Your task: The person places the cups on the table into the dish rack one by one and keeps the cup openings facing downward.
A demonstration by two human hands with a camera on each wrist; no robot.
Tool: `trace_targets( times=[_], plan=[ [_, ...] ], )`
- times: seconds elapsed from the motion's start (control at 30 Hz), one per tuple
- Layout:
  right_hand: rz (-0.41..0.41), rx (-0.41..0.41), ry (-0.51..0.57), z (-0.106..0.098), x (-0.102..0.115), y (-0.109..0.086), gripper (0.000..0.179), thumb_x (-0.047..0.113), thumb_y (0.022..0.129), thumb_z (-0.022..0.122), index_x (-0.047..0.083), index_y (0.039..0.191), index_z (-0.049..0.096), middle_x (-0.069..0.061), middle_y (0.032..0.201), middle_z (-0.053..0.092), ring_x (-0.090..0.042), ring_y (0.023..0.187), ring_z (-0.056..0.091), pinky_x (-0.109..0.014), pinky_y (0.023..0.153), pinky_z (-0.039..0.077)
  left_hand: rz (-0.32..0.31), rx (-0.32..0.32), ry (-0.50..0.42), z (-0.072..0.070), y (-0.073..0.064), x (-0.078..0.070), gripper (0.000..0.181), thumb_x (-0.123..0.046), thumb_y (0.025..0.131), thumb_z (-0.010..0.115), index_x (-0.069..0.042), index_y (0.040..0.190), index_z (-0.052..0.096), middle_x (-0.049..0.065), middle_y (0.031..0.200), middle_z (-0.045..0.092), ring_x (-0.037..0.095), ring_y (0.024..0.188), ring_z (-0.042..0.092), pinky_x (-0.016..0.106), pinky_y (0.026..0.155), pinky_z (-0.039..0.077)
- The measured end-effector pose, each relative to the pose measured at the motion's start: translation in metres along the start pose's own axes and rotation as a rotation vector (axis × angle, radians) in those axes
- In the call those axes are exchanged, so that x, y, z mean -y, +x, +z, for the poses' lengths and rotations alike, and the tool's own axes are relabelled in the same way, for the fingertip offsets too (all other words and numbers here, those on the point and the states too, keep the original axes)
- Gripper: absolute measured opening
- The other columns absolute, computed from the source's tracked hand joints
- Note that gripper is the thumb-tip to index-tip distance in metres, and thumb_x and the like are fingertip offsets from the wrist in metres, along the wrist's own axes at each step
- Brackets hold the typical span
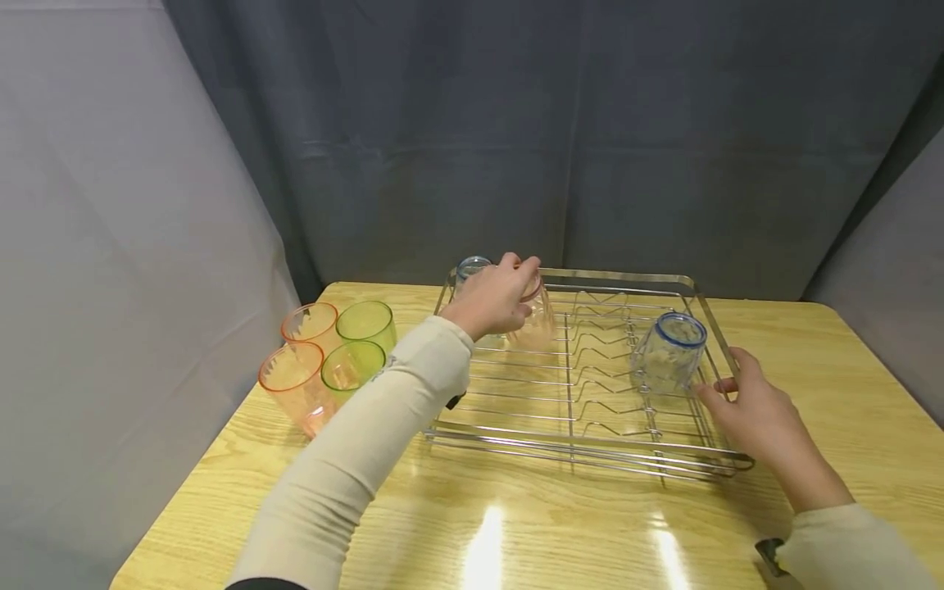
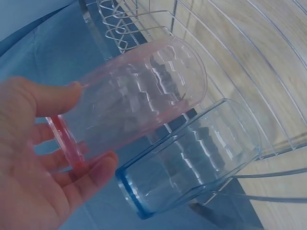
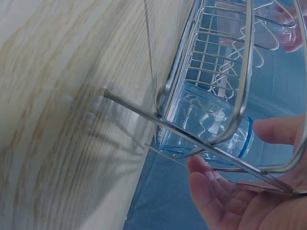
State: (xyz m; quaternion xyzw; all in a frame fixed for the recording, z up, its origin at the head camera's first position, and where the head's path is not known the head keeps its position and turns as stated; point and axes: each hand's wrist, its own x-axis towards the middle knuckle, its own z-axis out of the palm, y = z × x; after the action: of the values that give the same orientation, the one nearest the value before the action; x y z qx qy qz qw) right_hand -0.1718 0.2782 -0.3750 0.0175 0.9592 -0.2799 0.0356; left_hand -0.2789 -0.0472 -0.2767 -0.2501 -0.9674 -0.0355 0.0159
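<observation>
My left hand grips a clear tumbler with a pink base by that base. The tumbler is upside down at the left of a wire dish rack, its mouth toward the wires. Right beside it an upturned blue-based tumbler stands in the back left corner. On the opposite side another upturned blue tumbler sits inside the rack. My right hand holds the rack's right side, thumb inward by this tumbler and fingers around the wires.
Two orange-rimmed tumblers and two green-rimmed tumblers stand upright left of the rack on a wooden table. My left forearm passes close to them. A dark curtain hangs behind, with pale cloth at the left.
</observation>
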Motion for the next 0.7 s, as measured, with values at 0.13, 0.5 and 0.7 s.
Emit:
trace_targets(
  times=[0.13, 0.5, 0.7],
  plan=[
    [0.011, 0.000, -0.001, -0.001, 0.001, -0.002, 0.092, 0.052, 0.102, 0.039, -0.009, 0.154, -0.008, -0.038, 0.136, 0.046, -0.057, 0.106, 0.056, -0.046, 0.064, 0.048, -0.001, -0.002, 0.006, 0.006, 0.005, 0.002, 0.060, -0.028, 0.096, 0.061, -0.021, 0.149, 0.033, 0.013, 0.142, 0.045, 0.025, 0.094, 0.064, 0.035, 0.078, 0.055],
    [0.013, -0.006, 0.016, 0.001, 0.000, -0.007, 0.093, 0.053, 0.102, 0.039, -0.008, 0.154, -0.008, -0.039, 0.136, 0.046, -0.052, 0.101, 0.060, -0.039, 0.061, 0.048, -0.025, -0.014, 0.007, 0.019, 0.014, 0.004, 0.056, -0.027, 0.095, 0.064, -0.019, 0.144, 0.037, 0.015, 0.139, 0.046, 0.029, 0.093, 0.065, 0.037, 0.073, 0.056],
    [0.009, -0.019, 0.022, 0.001, 0.000, -0.010, 0.092, 0.053, 0.102, 0.039, -0.007, 0.155, -0.007, -0.039, 0.135, 0.048, -0.052, 0.101, 0.061, -0.039, 0.061, 0.048, -0.034, -0.036, 0.017, 0.024, 0.015, 0.001, 0.056, -0.027, 0.094, 0.066, -0.021, 0.143, 0.039, 0.013, 0.141, 0.047, 0.030, 0.101, 0.065, 0.039, 0.077, 0.058]
  ],
)
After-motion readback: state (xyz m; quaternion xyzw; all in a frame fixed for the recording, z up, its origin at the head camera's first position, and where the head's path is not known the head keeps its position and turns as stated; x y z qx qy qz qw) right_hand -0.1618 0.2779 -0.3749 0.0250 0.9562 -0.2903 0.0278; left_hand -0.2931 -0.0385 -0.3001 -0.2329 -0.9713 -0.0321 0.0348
